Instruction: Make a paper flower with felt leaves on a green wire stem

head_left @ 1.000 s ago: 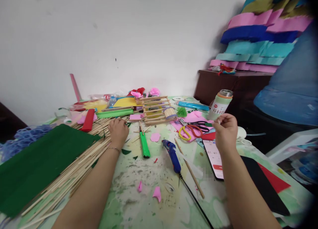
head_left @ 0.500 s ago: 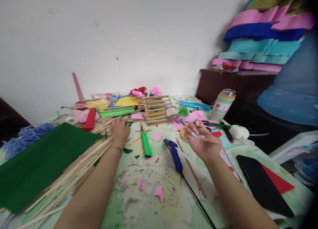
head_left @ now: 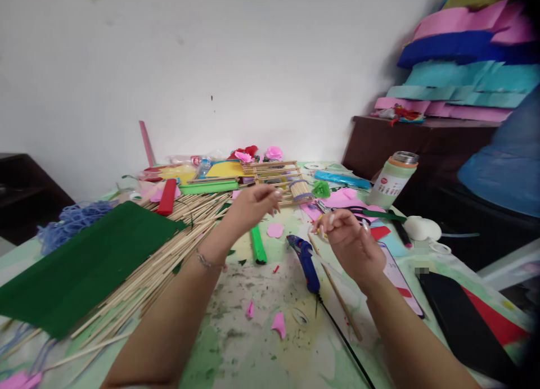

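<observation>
My left hand (head_left: pixel 253 206) is raised over the middle of the table, in front of a small stick frame (head_left: pixel 276 168). Its fingers are drawn together; whatever may be between them is too small to make out. Below it lies a bright green strip-like tool (head_left: pixel 258 245), partly covered by the hand. My right hand (head_left: pixel 356 245) hovers palm up with fingers loosely bent and apart, nothing visible in it. Close by are scissors (head_left: pixel 358 212) and a thin wooden stick (head_left: pixel 337 290). A blue glue gun (head_left: pixel 306 262) lies between my forearms.
Thin wooden sticks (head_left: pixel 169 268) and a dark green sheet (head_left: pixel 97 265) cover the left side. Blue yarn (head_left: pixel 76 223) lies beyond. On the right are a bottle (head_left: pixel 392 181), a phone (head_left: pixel 400 282), a black slab (head_left: pixel 462 321) and a white glue-like ball (head_left: pixel 423 229).
My left hand has lifted off the stick pile and moved right, its fingers drawn together. The right hand's fingers have bent a little more. The view has turned slightly left.
</observation>
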Available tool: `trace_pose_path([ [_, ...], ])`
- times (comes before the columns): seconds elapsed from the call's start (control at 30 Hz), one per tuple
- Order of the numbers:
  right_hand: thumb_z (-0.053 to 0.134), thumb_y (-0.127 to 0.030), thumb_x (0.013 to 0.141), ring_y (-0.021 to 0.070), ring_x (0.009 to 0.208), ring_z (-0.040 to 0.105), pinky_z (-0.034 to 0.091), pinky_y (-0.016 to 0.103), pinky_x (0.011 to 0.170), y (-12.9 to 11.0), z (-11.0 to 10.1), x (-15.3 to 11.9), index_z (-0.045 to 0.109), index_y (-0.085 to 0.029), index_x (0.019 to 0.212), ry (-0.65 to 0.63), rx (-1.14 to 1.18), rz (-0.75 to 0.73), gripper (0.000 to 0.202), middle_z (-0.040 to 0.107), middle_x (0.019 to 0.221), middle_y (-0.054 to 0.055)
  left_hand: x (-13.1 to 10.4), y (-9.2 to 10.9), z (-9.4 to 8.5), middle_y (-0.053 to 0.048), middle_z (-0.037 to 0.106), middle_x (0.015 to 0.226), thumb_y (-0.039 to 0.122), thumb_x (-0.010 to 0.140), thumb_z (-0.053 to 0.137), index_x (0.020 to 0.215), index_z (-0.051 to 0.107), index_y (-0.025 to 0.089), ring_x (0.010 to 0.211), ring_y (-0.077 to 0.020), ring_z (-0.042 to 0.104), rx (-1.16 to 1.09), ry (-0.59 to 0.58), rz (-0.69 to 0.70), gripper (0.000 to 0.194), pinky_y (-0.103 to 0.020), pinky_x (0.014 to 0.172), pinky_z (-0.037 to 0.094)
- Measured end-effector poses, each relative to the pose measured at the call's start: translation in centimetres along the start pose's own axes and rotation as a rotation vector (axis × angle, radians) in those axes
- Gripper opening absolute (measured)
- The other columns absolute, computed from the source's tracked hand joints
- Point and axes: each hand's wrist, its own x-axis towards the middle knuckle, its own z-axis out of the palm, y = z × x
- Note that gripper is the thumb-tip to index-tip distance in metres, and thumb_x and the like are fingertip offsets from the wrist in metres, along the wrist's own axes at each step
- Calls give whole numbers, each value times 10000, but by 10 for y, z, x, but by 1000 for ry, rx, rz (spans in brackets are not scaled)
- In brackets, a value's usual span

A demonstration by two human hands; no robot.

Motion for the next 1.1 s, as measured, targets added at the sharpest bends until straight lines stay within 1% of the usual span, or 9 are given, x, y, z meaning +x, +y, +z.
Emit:
trace_pose_path([
  [0.1, 511, -632, 833, 280, 844, 557, 432, 490, 840, -3, 9, -6, 580, -269, 887, -111, -69, -24, 373, 548, 760, 38, -25, 37, 4, -12, 675, 717, 458, 898, 486, 744, 670, 190, 628, -135, 603, -53, -245, 114, 360, -237, 575, 447],
  [0.13, 480, -641, 850, 277, 839, 556, 432, 489, 838, -4, 13, -8, 572, -273, 904, -153, -90, -33, 383, 547, 768, 39, -32, 43, 5, 1, 649, 673, 449, 898, 491, 722, 662, 196, 596, -129, 571, -23, -316, 123, 353, -233, 532, 405],
  [0.2, 440, -639, 879, 261, 821, 546, 436, 479, 834, -6, 18, -11, 564, -277, 945, -215, -122, -52, 389, 542, 797, 38, -40, 49, 8, 18, 632, 659, 438, 894, 504, 723, 637, 206, 579, -121, 546, -1, -372, 116, 318, -231, 500, 365],
  [0.3, 438, -631, 891, 247, 805, 541, 432, 471, 840, -8, 22, -14, 565, -284, 978, -234, -147, -67, 381, 539, 814, 33, -42, 47, 10, 24, 613, 635, 417, 897, 495, 702, 605, 206, 549, -116, 514, 45, -359, 91, 307, -238, 484, 331],
  [0.53, 475, -615, 885, 236, 793, 526, 426, 465, 860, -5, 19, -14, 584, -279, 993, -156, -200, -110, 369, 567, 839, 36, -41, 47, 10, 15, 563, 565, 437, 909, 454, 643, 557, 199, 478, -118, 477, 102, -364, 85, 372, -269, 441, 266],
  [0.63, 463, -594, 904, 229, 807, 531, 423, 464, 887, -3, 18, -14, 581, -275, 1026, -186, -194, -114, 361, 573, 860, 35, -42, 49, 10, 18, 535, 546, 397, 904, 464, 608, 519, 200, 492, -124, 469, 150, -363, 104, 360, -274, 453, 265],
  [0.73, 443, -594, 912, 230, 802, 524, 429, 431, 823, -4, 18, -13, 576, -266, 1049, -228, -195, -101, 379, 574, 858, 42, -42, 50, 10, 28, 499, 529, 339, 894, 469, 599, 496, 200, 521, -126, 460, 168, -401, 112, 327, -266, 482, 275],
  [0.9, 378, -616, 923, 225, 759, 507, 425, 408, 766, -10, 15, -11, 587, -234, 1052, -274, -204, -120, 454, 559, 827, 49, -41, 49, 11, 39, 477, 547, 313, 900, 436, 628, 498, 190, 535, -112, 443, 84, -489, 147, 305, -253, 500, 283],
  [1.1, 347, -631, 917, 222, 771, 524, 450, 402, 818, -7, 6, -9, 636, -232, 1032, -207, -133, -104, 506, 571, 819, 54, -41, 50, 25, 55, 432, 571, 357, 911, 437, 702, 527, 183, 506, -91, 383, -117, -426, 70, 287, -225, 469, 285],
])
